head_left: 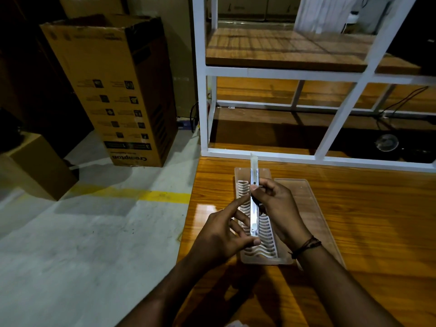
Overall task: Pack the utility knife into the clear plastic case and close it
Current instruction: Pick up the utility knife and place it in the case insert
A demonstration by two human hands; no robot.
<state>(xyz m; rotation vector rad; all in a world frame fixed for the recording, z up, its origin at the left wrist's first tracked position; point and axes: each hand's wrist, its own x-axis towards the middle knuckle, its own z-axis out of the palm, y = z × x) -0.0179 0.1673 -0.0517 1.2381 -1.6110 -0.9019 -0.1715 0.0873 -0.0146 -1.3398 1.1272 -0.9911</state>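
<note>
A slim silver utility knife (254,182) is held lengthwise above the open clear plastic case, its blade end pointing away from me. My right hand (278,208) grips the knife's middle from the right, thumb near the black slider. My left hand (224,232) touches the knife's near end, with the index finger stretched along its left side. The case's ribbed tray (269,249) lies on the wooden table (365,232) under the hands. Its flat clear lid (306,201) lies open to the right.
A white metal shelf frame (259,153) with wooden boards stands just behind the case. The table's left edge drops to a grey floor with a yellow line (162,197). A tall cardboard box (113,90) and a smaller box (37,166) stand at the left.
</note>
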